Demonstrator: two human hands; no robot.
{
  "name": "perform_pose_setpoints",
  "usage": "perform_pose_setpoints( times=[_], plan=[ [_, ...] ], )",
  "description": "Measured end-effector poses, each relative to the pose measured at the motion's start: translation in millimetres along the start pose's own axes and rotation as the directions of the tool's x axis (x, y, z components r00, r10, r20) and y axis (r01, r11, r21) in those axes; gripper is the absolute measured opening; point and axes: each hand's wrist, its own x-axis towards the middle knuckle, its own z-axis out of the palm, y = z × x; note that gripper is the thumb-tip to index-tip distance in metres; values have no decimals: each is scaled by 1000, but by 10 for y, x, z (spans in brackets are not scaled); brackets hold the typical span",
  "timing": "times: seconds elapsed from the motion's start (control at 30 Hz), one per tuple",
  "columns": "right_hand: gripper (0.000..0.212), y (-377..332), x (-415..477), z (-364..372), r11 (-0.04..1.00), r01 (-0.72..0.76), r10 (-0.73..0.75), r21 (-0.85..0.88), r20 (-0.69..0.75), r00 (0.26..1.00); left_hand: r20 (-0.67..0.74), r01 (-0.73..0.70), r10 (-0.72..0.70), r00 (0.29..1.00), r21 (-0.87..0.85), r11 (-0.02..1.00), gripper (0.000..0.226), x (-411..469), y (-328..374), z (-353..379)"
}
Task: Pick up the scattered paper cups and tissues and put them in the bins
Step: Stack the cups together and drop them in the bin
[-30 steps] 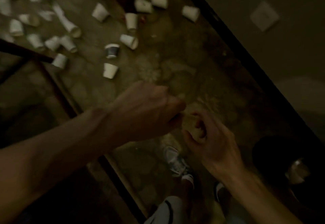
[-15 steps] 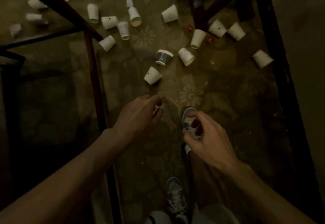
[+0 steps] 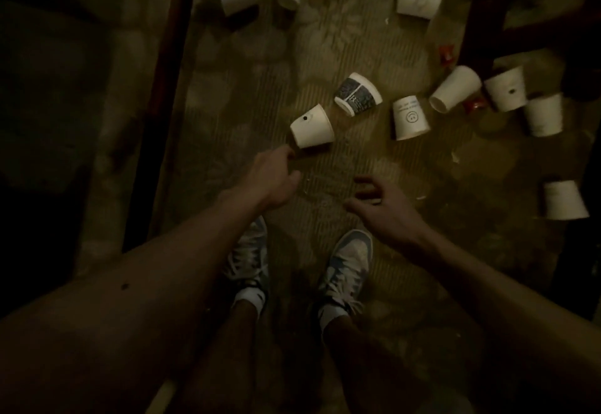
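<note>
Since the frame half a second back, both hands dropped lower and reached forward; the right one let go of whatever it was pinching, and the cups loomed larger.

White paper cup with a black dot lay on its side on the patterned beige carpet, just past the left hand, fingertips almost at its rim, contact unclear. Left hand was loosely curled, holding nothing visible. Right hand was open, fingers spread and bent, empty, hovering above bare carpet, apart from any cup.

Blue-patterned paper cup lay tilted just beyond the dotted one. White cup with a smiley print sat right of that. Further right, a cluster of plain white cups lay near a dark furniture leg. Lone white cup sat far right. Pale blue sneakers were planted below the hands.
</note>
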Motion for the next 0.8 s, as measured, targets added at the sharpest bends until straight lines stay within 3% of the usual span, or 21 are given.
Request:
perform_pose_setpoints(
  times=[0.23,0.33,0.53,0.6,0.7,0.8],
  plan=[
    [59,170,1195,292,998,-19,17,58,29,999,21,-98,96,995,82,992,50,847,-378,377],
    [62,228,1644,394,992,9,-10,123,9,1000,-37,-153,156,987,67,986,45,1222,-462,462],
    [74,383,2193,496,972,210,-222,-102,-119,968,-151,-257,262,953,53,965,24,1796,-651,549],
    [65,453,2312,509,965,227,-244,-130,-139,960,-182,-304,307,934,40,952,13,1900,-697,605],
    [40,551,2421,519,957,235,-264,-172,-167,950,-228,-328,326,918,29,944,22,1988,-740,701],
    [13,678,2447,528,951,288,-305,-117,-183,934,-207,-309,274,939,-168,936,28,2009,-746,759]
  ],
)
